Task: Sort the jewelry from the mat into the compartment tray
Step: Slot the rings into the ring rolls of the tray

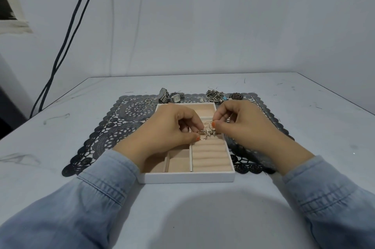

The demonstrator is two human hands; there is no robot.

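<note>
On the mat (113, 133), watches (171, 96), loose hoops (142, 104) and a tangled pile (216, 95) are waiting, and the tray (188, 178) is looking nearly bare, so we are judging sorting barely begun. Our left hand (172, 127) and right hand (243, 124), fingers curled, are pinching small rings (207, 133) over its ring rolls (209, 155).

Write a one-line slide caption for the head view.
Over the compartment tray, left hand and right hand pinch rings.
</note>
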